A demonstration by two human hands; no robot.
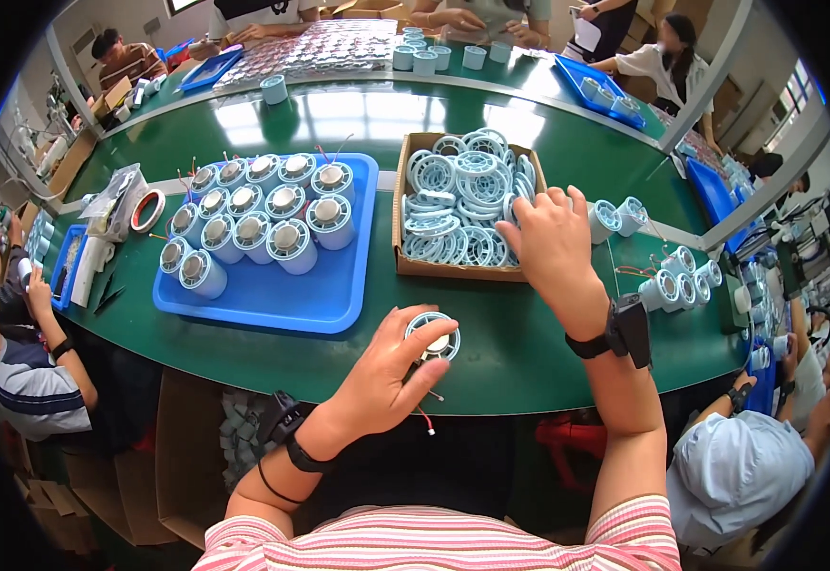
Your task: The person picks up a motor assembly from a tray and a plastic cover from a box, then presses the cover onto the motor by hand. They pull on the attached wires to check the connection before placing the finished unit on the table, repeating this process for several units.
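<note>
While the left hand [386,373] holds a light-blue cylindrical plastic unit [441,346] near the front edge of the glossy green worktop [500,373], its fingers curl closely about the spoked round top, and thin wires [424,415] hang below. The right hand [557,247] is over the right side of an open brown cardboard box [462,271] heaped with pale-blue plastic rings [479,164]; its fingers are bent and partly spread, and whether they grip a ring I cannot tell. Left of the box, a blue rectangular plastic tray [346,281] bears similar cylinders [288,249].
</note>
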